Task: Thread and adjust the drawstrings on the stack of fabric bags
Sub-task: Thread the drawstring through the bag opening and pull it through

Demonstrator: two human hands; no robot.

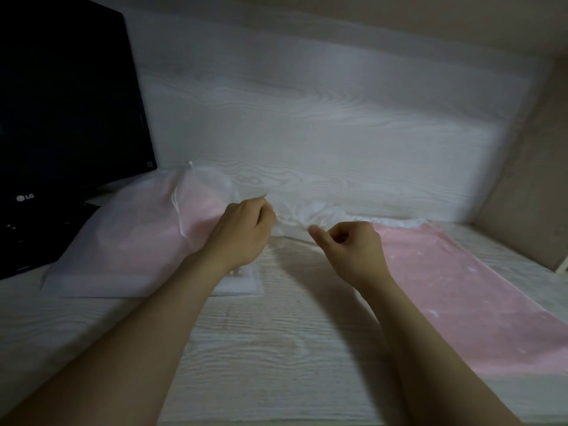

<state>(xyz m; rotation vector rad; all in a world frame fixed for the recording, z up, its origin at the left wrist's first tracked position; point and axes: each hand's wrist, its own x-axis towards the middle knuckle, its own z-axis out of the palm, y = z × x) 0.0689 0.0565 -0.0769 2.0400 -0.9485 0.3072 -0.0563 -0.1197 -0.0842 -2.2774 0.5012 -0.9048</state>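
1. On the table [276, 348], seen from the head camera, a sheer bag [310, 213] lies bunched between the two hands, close to the back wall. The pink stack [461, 287] of flat bags lies just to its right, and a white sack [132, 238] with pink inside sits to the left beside a dark monitor [61, 118].
2. The bag looks very light, thin and limp, so it will probably crumple and slide rather than hold a shape. The gathered mouth, where the drawstring [284, 222] shows as a pale thread, seems the best place to take hold.
3. The left hand [242, 232] reaches forward, knuckles up, its fingers curled round the bag's gathered mouth.
4. The right hand [350, 244] is curled into a loose fist with the thumb pointing left toward the bag. Whether it pinches the drawstring cannot be told.
5. Both forearms are bare and angle inward.
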